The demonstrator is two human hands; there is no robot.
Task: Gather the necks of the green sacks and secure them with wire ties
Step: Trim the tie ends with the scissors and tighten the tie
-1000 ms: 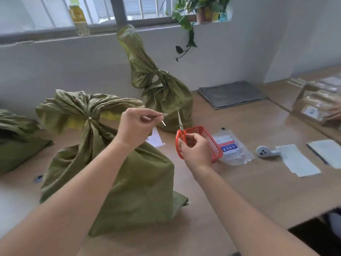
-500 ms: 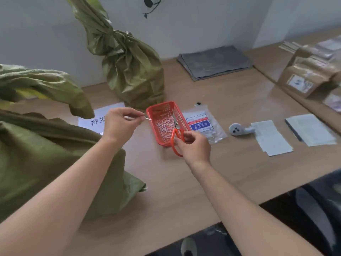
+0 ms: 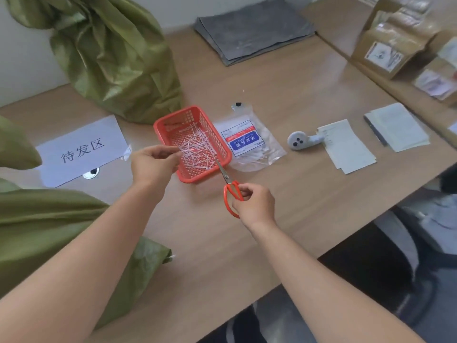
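A green sack (image 3: 49,233) lies at the near left under my left forearm. A second green sack (image 3: 116,58) stands at the back by the wall. Between them sits a red basket (image 3: 222,144) with several white tie offcuts inside. My left hand (image 3: 153,164) hovers at the basket's left edge, thumb and fingers pinched; a small white piece seems to be between them, blurred. My right hand (image 3: 254,204) grips the orange handles of the scissors (image 3: 228,184), whose blades point into the basket's near right corner.
A clear bag of wire ties (image 3: 247,142) lies right of the basket. Further right are a grey gadget (image 3: 300,141), paper slips (image 3: 346,147) and a notepad (image 3: 395,127). A white sign (image 3: 81,149), grey folded mat (image 3: 252,28) and brown packets (image 3: 390,50) are around.
The view has dropped from the tied sack down to the table. Both hands came down to the red basket, the left with its pinched bit, the right with the scissors lowered to the basket's corner.
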